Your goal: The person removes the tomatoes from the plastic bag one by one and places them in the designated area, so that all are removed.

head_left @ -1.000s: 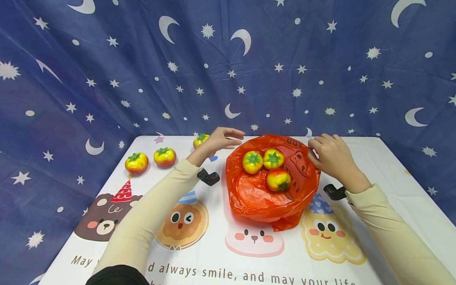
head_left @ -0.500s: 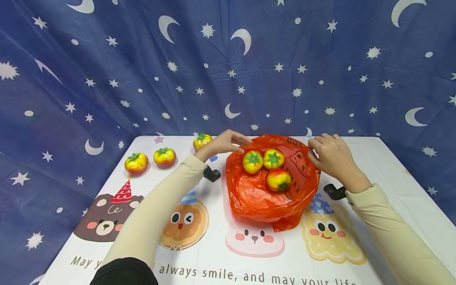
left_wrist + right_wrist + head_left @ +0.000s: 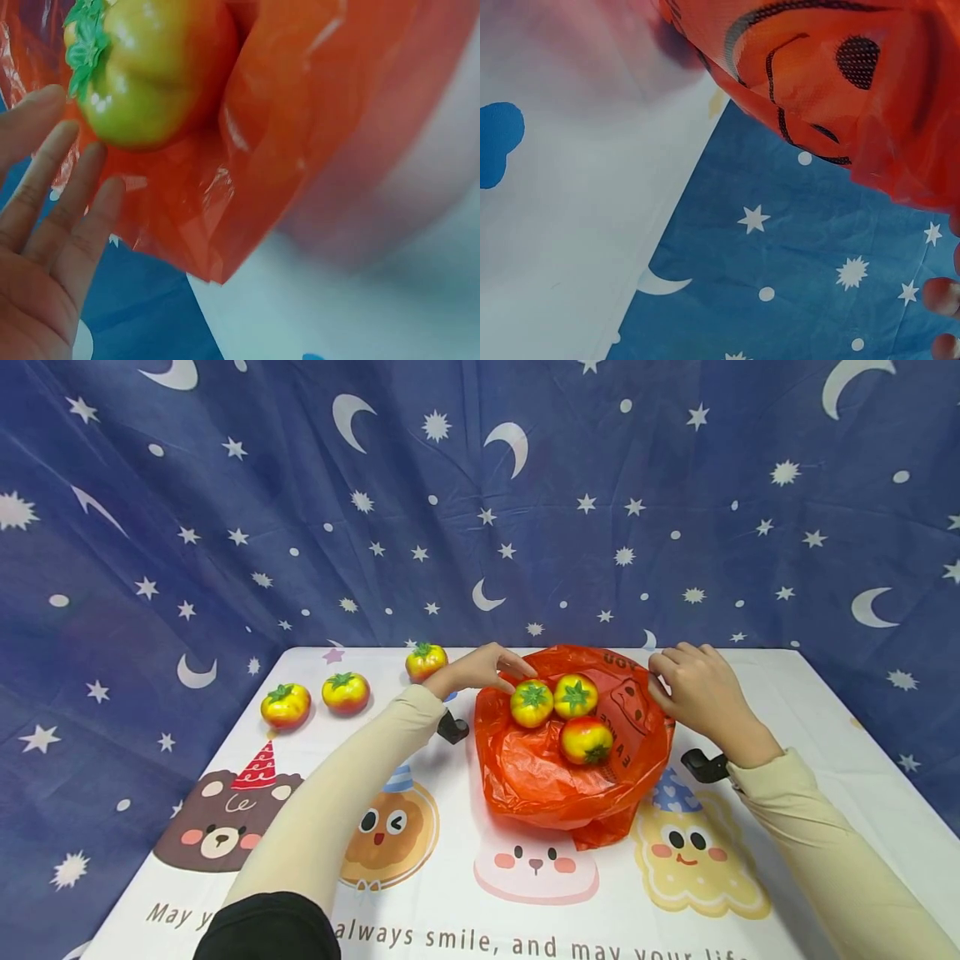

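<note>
A red plastic bag (image 3: pixel 528 781) lies opened out on the table in the head view, with three yellow-and-red tomatoes inside. My left hand (image 3: pixel 486 667) reaches over its far left rim, beside the leftmost tomato (image 3: pixel 532 703). In the left wrist view, that hand's extended fingers (image 3: pixel 71 202) are close to a tomato (image 3: pixel 146 75); contact is unclear. My right hand (image 3: pixel 701 692) pinches the bag's right rim between thumb and curled fingers. Only a few right fingertips (image 3: pixel 940 295) show at the edge of the right wrist view, near the bag (image 3: pixel 817 82).
Left of the bag lie three more tomatoes, one at the far left (image 3: pixel 286 706), one beside it (image 3: pixel 346 693), and one behind the left wrist (image 3: pixel 425 662). A white cartoon-print cloth (image 3: pixel 420 927) covers the table. A blue starry curtain (image 3: pixel 420 485) hangs behind it.
My left hand has moved right and slightly downward, from outside the bag's rim to beside the leftmost tomato in it. The right hand keeps its hold on the rim.
</note>
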`<state>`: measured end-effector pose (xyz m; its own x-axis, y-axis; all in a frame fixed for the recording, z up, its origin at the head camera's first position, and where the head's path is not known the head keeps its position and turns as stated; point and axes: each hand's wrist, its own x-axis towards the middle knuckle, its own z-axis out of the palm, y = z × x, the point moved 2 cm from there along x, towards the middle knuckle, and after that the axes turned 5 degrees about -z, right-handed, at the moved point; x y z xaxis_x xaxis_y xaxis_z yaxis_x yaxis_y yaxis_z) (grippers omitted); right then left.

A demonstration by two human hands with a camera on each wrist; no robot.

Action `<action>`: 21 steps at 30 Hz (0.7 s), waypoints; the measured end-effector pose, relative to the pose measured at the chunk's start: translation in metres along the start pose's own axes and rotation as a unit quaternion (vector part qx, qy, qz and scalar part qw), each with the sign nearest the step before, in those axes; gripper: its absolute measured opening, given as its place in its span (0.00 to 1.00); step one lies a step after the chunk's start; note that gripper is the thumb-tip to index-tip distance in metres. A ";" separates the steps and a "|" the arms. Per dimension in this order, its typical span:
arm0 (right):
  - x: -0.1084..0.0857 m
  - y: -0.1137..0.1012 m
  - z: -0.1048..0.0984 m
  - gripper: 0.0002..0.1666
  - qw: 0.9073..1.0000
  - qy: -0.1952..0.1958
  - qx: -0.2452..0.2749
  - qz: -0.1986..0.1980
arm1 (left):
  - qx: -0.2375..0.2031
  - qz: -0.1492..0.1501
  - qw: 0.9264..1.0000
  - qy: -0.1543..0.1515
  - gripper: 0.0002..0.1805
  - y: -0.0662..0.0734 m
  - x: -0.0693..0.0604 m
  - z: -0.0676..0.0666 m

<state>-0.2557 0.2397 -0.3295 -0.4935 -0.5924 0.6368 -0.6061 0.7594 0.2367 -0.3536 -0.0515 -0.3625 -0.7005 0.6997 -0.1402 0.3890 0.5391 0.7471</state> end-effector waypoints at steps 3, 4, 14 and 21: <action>0.000 0.000 0.000 0.07 1.000 0.000 0.002 0.000 | 0.000 -0.005 1.000 0.004 0.23 -0.002 0.003 0.004; 0.000 0.000 0.000 0.07 1.000 0.001 0.002 0.000 | -0.001 -0.006 1.000 0.005 0.23 -0.003 0.004 0.006; 0.001 0.001 -0.001 0.07 1.000 0.003 0.002 -0.001 | 0.017 -0.020 1.000 0.017 0.24 -0.007 0.008 0.013; -0.001 0.000 0.000 0.07 1.000 -0.001 0.003 0.000 | 0.038 -0.055 0.997 0.025 0.23 -0.002 0.005 0.016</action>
<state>-0.2551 0.2401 -0.3299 -0.4941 -0.5932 0.6356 -0.6097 0.7576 0.2332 -0.3488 -0.0420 -0.3751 -0.7695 0.6110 -0.1856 0.3501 0.6468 0.6776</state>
